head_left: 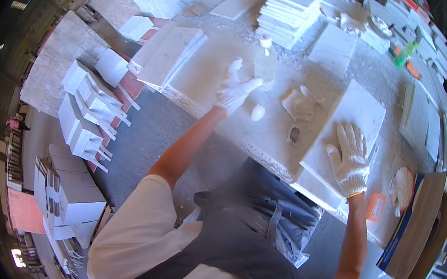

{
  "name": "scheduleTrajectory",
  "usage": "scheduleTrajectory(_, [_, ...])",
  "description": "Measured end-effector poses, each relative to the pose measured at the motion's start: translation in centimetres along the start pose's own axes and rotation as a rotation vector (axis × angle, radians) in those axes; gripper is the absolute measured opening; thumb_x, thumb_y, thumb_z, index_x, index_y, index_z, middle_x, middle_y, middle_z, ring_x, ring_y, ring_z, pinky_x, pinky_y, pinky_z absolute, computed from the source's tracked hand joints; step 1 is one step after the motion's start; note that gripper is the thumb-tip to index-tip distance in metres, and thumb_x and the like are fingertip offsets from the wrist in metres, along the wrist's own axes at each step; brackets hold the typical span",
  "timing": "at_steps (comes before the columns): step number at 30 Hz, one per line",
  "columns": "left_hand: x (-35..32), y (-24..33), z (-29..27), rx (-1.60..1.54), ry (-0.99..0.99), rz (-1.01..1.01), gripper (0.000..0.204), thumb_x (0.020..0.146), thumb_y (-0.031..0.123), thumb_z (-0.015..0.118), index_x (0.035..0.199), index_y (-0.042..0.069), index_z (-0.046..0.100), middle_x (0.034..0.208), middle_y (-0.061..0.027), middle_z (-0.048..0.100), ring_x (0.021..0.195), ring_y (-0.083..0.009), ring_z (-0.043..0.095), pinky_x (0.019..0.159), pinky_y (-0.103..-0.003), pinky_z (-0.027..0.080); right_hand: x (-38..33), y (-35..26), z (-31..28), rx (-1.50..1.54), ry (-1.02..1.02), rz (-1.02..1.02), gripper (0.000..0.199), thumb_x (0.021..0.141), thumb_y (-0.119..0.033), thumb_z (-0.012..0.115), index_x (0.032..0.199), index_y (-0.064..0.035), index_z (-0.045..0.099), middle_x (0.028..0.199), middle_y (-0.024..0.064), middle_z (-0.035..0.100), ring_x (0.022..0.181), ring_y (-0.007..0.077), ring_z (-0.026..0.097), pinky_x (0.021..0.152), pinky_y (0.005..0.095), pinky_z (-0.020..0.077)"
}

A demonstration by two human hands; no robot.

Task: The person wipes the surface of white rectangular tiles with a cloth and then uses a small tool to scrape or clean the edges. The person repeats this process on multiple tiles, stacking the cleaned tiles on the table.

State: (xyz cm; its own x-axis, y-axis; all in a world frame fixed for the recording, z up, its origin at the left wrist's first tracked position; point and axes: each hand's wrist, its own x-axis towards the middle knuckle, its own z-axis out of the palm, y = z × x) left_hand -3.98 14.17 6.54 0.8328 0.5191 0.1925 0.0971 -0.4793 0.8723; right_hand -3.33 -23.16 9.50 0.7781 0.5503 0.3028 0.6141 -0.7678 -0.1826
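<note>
Both my hands wear white knitted gloves. My right hand lies flat, fingers stretched, on a pale marble-like slab at the right of the dusty worktable. My left hand is over the table's left part, thumb and fingers apart, with nothing visible in it. Just beyond its fingers stands a pale, translucent bottle with a white cap. Beside the hand is a small white rounded object. Between my hands lie a crumpled whitish piece and a small dark-rimmed item.
Stacked pale slabs stand at the back; more slabs lie left. A green bottle is at far right. An open cardboard box, an orange block and a round pale disc sit near right. Stacked pale pieces stand left.
</note>
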Motion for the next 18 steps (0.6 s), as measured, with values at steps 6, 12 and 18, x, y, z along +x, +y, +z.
scheduleTrajectory(6, [4.5,-1.1,3.3,0.042,-0.203,-0.198,0.112,0.080,0.036,0.090,0.162,0.000,0.022,0.151,-0.0213,0.049,0.139,-0.0263,0.051,0.115,-0.043,0.044,1.0,-0.3,1.1,-0.001,-0.023,0.135,0.057,0.102,-0.040,0.059,0.152,-0.0146,0.055,0.159,0.0128,0.050,0.150,0.0398,0.040,0.125,0.0507,0.0295])
scheduleTrajectory(12, [7.8,-1.4,7.8,-0.157,-0.173,0.007,0.085,0.074,0.031,0.095,0.138,0.003,0.047,0.126,-0.0118,0.065,0.110,-0.0230,0.066,0.093,-0.040,0.056,0.6,0.2,0.5,0.090,0.093,0.132,0.048,0.099,-0.038,0.062,0.140,-0.0138,0.064,0.151,0.0115,0.057,0.146,0.0361,0.045,0.123,0.0518,0.0318])
scheduleTrajectory(18, [7.5,7.8,10.8,0.445,-0.336,0.737,0.083,0.077,0.035,0.088,0.145,0.007,0.049,0.130,-0.0187,0.064,0.116,-0.0340,0.065,0.098,-0.047,0.053,0.5,0.4,0.7,0.139,0.094,0.164,0.046,0.101,-0.040,0.061,0.140,-0.0151,0.065,0.150,0.0097,0.058,0.147,0.0340,0.045,0.126,0.0508,0.0292])
